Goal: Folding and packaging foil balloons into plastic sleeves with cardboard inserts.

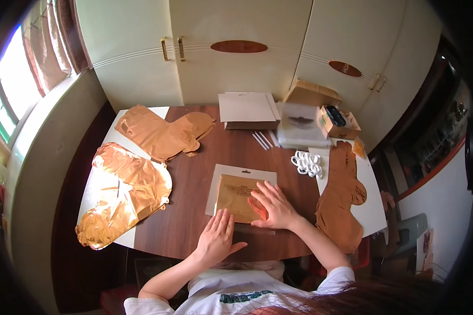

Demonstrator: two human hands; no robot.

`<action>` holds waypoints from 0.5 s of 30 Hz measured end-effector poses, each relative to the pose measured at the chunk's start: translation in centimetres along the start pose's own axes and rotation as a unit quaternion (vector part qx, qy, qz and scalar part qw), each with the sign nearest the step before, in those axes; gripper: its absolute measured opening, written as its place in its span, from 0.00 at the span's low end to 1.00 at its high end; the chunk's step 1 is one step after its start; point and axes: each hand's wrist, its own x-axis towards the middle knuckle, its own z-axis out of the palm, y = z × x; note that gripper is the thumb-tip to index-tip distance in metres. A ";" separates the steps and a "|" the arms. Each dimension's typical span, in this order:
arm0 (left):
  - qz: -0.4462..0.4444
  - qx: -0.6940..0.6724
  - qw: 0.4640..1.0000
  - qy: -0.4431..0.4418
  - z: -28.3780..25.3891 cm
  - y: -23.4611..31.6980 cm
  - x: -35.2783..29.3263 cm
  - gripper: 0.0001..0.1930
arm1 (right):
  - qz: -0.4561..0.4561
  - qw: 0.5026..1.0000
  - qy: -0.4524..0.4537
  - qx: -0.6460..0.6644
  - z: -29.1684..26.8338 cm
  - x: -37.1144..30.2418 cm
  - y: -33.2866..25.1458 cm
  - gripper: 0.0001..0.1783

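A folded copper-coloured foil piece [236,203] with small dark print lies on a white card [223,169] that has a hanging slot at its far edge. My left hand [215,237] lies flat at the near left corner of the foil, fingers stretched out together and thumb apart. My right hand [276,208] rests over its right side with the fingers spread. A reddish patch [256,208] shows beside the right fingers; I cannot tell whether it is print or a separate piece. The card's near right part is hidden by the hands.
Flat copper foil balloons [142,197] lie at the left, with another balloon [341,194] at the right. Toward the back are white cards [248,106], clear plastic bags [302,126], white straws [260,140], white ribbon coils [306,164] and a cardboard box [347,126]. Cabinets [242,73] stand behind the table.
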 end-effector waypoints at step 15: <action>-0.062 0.044 0.997 -0.007 -0.8 -1.7 1.0 0.30 | 0.044 0.995 -0.076 -0.042 2.0 1.9 4.1 0.54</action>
